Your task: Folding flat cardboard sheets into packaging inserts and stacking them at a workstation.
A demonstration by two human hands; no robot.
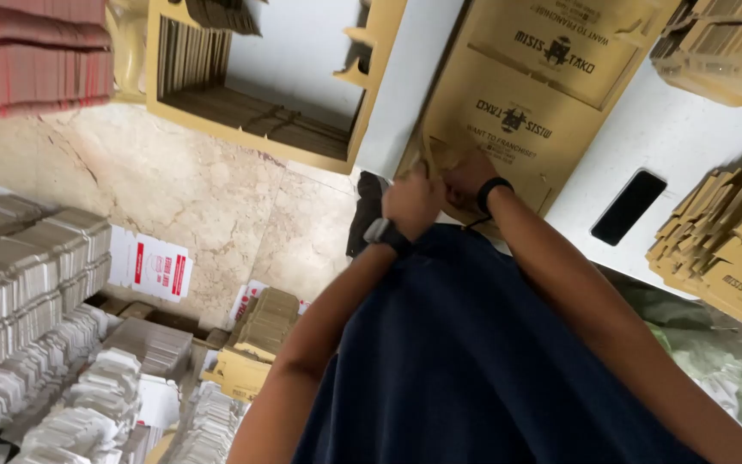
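A flat brown cardboard box blank [521, 94] with dark printing lies on a white table [672, 129]. Both hands meet at its near corner. My left hand [410, 204], with a grey watch on its wrist, is closed on the cardboard's edge flap. My right hand [467, 176], with a black band on its wrist, presses and pinches the same corner just beside it. The fingers are partly hidden behind one another. My navy shirt fills the lower middle of the view.
A black phone [629, 206] lies on the table right of my arms. Stacks of folded brown boxes [714, 241] sit at the right. Piles of grey-white flat cartons [36, 275] and a red stack [36, 60] stand on the stone floor at the left, near an open brown box frame [259, 120].
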